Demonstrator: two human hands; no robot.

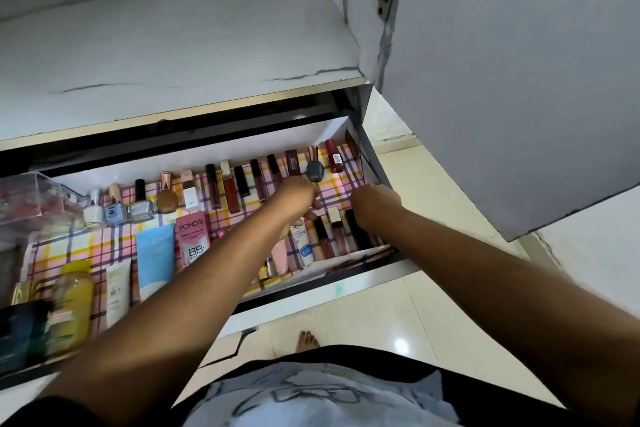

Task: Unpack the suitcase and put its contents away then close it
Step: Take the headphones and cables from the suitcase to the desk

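Suitcase stays out of view; its cosmetics lie in the open drawer (341,258), sorted so each shows. Left of the Pond's tube (193,242), nail polishes (119,210) stand upright along the back wall. Right of it, your left hand (298,196) hovers curled over the lipsticks (239,185); whether it holds one, I cannot tell. Farther right, your right hand (375,205) curls over dark tubes (341,230), grip hidden.
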